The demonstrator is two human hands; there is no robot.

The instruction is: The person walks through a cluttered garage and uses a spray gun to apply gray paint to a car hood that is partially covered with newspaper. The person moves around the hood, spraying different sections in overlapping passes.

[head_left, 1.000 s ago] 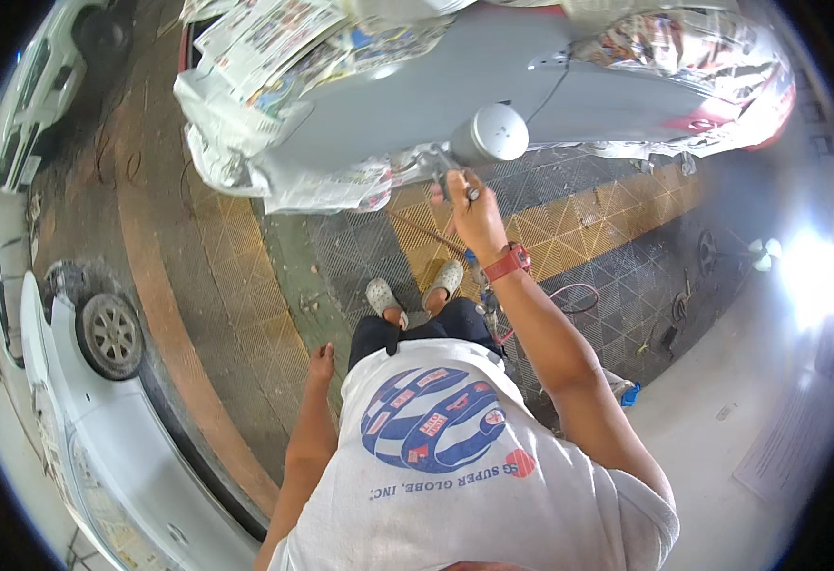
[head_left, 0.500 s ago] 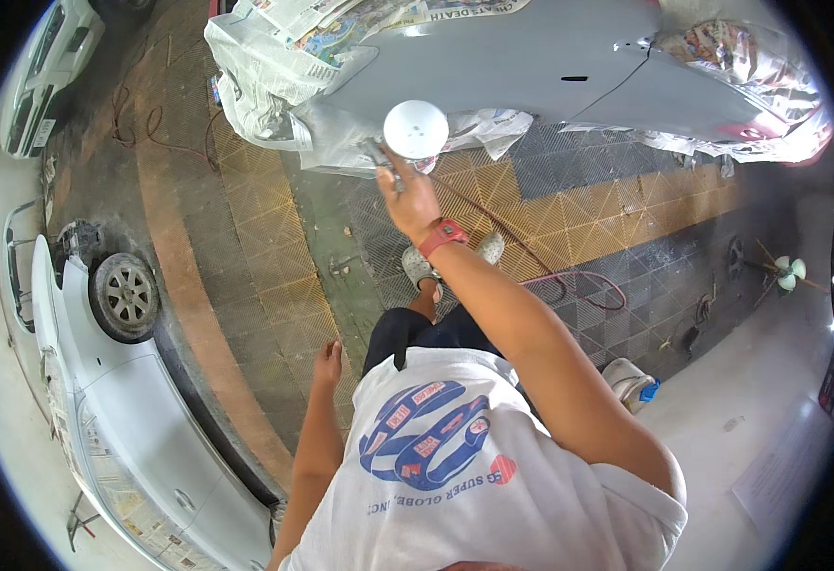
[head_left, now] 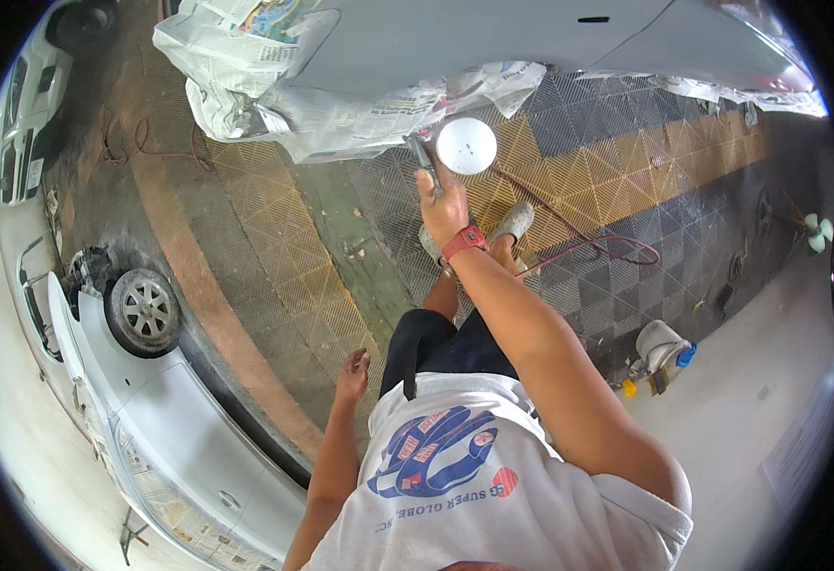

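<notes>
My right hand (head_left: 444,205), with a red watch on its wrist, is closed around a spray gun (head_left: 422,157). Its round white paint cup (head_left: 466,147) faces up. The gun is held close to the lower edge of a grey car panel (head_left: 493,43), apart from it as far as I can see. Newspaper masking (head_left: 360,114) hangs along the panel's bottom. My left hand (head_left: 352,374) hangs low by my left thigh, its fingers loosely bent and apart, with nothing seen in it.
A reddish hose (head_left: 617,243) loops over the tiled floor beside my feet. Left stands a light car (head_left: 198,419) with newspaper-covered windows and a bare wheel (head_left: 143,312). To the right are a whitish bucket (head_left: 660,344) and a fan (head_left: 818,232). Another car (head_left: 29,133) is far left.
My right hand and the spray gun have moved right and slightly down in the picture. The whole view has shifted, with the grey car higher up. My left hand still hangs at my side.
</notes>
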